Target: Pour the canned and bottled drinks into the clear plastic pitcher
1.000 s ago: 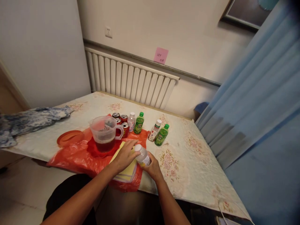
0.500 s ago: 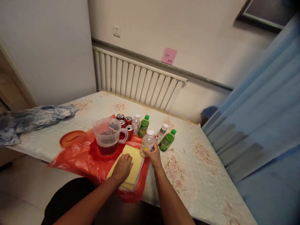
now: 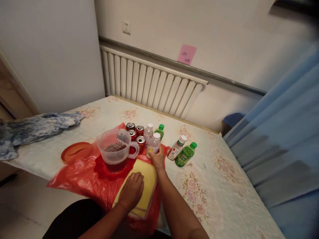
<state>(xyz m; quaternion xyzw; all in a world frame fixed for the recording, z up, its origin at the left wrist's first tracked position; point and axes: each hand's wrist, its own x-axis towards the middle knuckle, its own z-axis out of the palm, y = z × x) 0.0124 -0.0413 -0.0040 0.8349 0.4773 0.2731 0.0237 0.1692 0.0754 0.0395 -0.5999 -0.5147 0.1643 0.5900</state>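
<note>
My right hand (image 3: 158, 160) is wrapped around a white-capped bottle (image 3: 153, 145), held upright just beyond the palm, to the right of the pitcher (image 3: 114, 153) on the desk (image 3: 211, 196). I have my left hand (image 3: 132, 191) palm-down, fingers loosely extended, on the yellow stack (image 3: 147, 171) nearer me than the pitcher.

Right of the pitcher (image 3: 113, 154), the right hand (image 3: 159, 160) covers part of the white-capped bottle (image 3: 153, 143), which hides the lower part of a green-capped bottle (image 3: 159, 132). Left of the pitcher, the patterned cloth (image 3: 42, 129) runs off the picture's edge; on the wall beyond the pitcher, the pink note's (image 3: 186, 54) small writing is unreadable.
</note>
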